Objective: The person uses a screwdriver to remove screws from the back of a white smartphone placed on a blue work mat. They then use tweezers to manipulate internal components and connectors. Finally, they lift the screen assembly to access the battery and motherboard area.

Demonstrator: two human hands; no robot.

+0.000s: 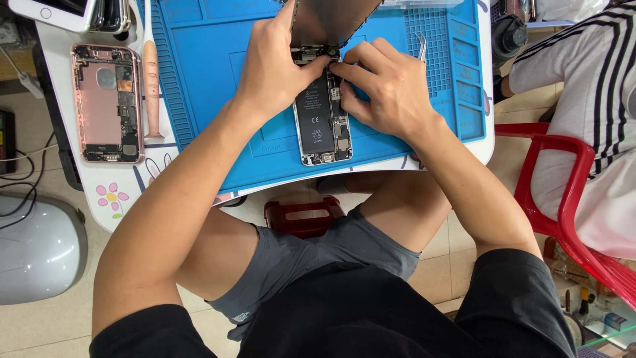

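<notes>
An opened phone (pixel 322 122) lies on a blue work mat (pixel 225 99), its black battery and inner parts showing. Its screen panel (pixel 331 20) stands tilted up from the phone's far end. My left hand (pixel 275 63) grips the lower edge of that screen panel, thumb near the hinge. My right hand (pixel 384 83) rests on the phone's right side, fingertips pressed at the connector area by the top of the battery.
A second open phone shell (pixel 106 103), pink inside, lies on the white table at the left beside a wooden-handled tool (pixel 152 79). Metal tweezers (pixel 422 45) lie on the mat at the right. A red chair (pixel 563 199) with a seated person stands at the right.
</notes>
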